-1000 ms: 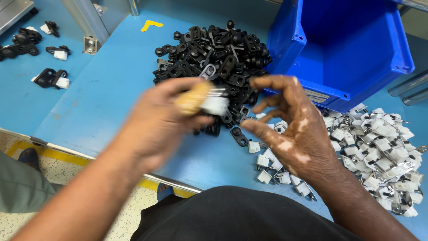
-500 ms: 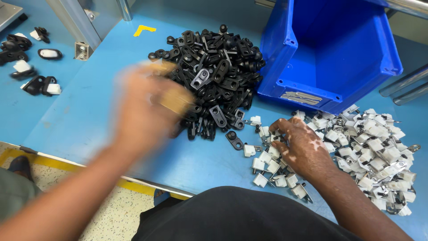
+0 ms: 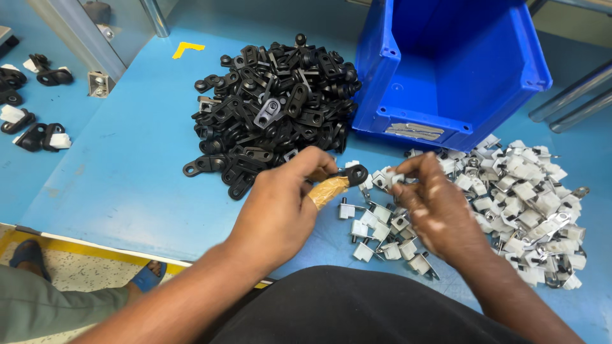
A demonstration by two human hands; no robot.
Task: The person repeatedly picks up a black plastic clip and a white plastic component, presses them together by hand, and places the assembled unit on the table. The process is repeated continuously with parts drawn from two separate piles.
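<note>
Now, left hand [image 3: 280, 207] pinching black bracket [image 3: 352, 174], ring end toward right hand [image 3: 433, 204], long axis level

Bare blue counter [image 3: 127, 165] lies open to the left of the black clip pile [image 3: 274, 108]. Ahead, that pile and the blue bin [image 3: 446, 70] block the way; white clips [image 3: 510, 204] crowd the right.

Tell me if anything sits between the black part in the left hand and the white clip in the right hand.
Nothing visible does. The left hand holds the black part right beside the white clip pinched in the right hand, with only a small open gap between them above the blue table.
</note>
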